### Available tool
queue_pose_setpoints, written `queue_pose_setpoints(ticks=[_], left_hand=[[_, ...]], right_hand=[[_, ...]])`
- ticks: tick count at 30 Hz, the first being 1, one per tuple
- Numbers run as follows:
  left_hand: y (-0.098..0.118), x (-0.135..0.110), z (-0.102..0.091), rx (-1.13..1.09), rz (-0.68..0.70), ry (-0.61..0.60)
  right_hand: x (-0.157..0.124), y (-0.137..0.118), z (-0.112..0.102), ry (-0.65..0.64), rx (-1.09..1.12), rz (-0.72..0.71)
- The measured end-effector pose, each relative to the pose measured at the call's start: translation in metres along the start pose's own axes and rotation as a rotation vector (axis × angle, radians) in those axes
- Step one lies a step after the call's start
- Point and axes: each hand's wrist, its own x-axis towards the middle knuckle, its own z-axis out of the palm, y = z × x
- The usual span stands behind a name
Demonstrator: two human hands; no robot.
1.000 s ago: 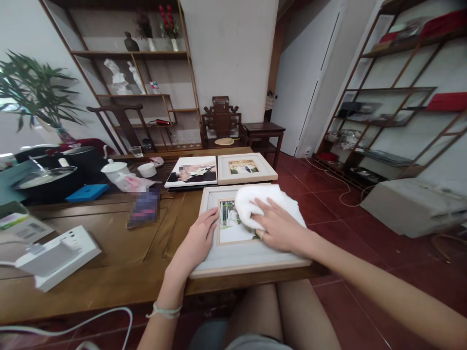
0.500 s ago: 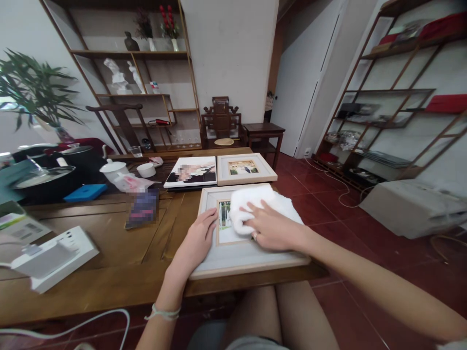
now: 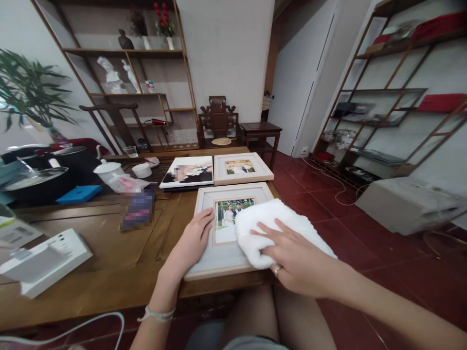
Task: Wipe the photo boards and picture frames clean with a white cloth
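Observation:
A pale wooden picture frame (image 3: 199,269) lies flat at the near table edge, a photo of two people (image 3: 226,218) in its middle. My left hand (image 3: 193,238) is on its left side, the fingers closed over the border. In my right hand (image 3: 292,250) is a thick white towel (image 3: 279,216), pressed on the frame's right part with fingers spread over it. The towel covers the frame's right side and hangs past its edge. Its underside is hidden.
Behind lie a second framed photo (image 3: 243,166) and a photo panel (image 3: 188,171). Leftward on the table (image 3: 109,272) are a power strip (image 3: 58,262), a blue box (image 3: 79,194), a white teapot (image 3: 108,170), a small cup (image 3: 142,170) and a dark pan (image 3: 40,187).
My right hand and the towel have slid right and toward me across the frame, uncovering more of the photo. My left hand stays at the frame's left side.

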Motion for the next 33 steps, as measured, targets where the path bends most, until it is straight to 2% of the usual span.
queue_pose_setpoints(ticks=[3, 5, 8, 12, 17, 20, 22, 24, 28, 31, 33], left_hand=[[0.000, 0.000, -0.001, 0.013, 0.014, -0.008], [0.000, 0.000, -0.001, 0.014, 0.020, -0.004], [0.000, 0.000, -0.001, 0.012, 0.016, 0.000], [-0.001, -0.001, 0.001, 0.000, 0.012, -0.002], [-0.002, -0.002, 0.003, -0.006, 0.010, 0.010], [-0.003, -0.003, 0.004, -0.007, 0.006, 0.026], [-0.004, -0.003, 0.005, -0.018, 0.008, 0.034], [-0.004, -0.004, 0.006, -0.032, 0.007, 0.041], [-0.003, -0.004, 0.006, -0.042, -0.012, 0.043], [0.002, -0.005, 0.003, -0.062, -0.038, 0.046], [0.006, -0.006, 0.000, -0.090, -0.051, 0.078]], right_hand=[[-0.002, 0.017, -0.003, 0.032, -0.058, 0.061], [0.007, 0.030, -0.002, 0.081, -0.107, 0.109], [0.034, 0.048, -0.002, 0.158, -0.164, 0.173], [0.076, 0.064, -0.006, 0.159, -0.196, 0.179], [0.107, 0.056, -0.002, 0.127, -0.233, 0.041], [0.108, 0.046, 0.006, 0.117, -0.236, -0.083], [0.103, 0.042, 0.009, 0.129, -0.225, -0.116], [0.096, 0.041, 0.008, 0.143, -0.215, -0.082], [0.089, 0.049, -0.001, 0.170, -0.239, 0.101], [0.101, 0.055, -0.005, 0.186, -0.249, 0.166], [0.115, 0.053, -0.004, 0.178, -0.236, 0.141]])
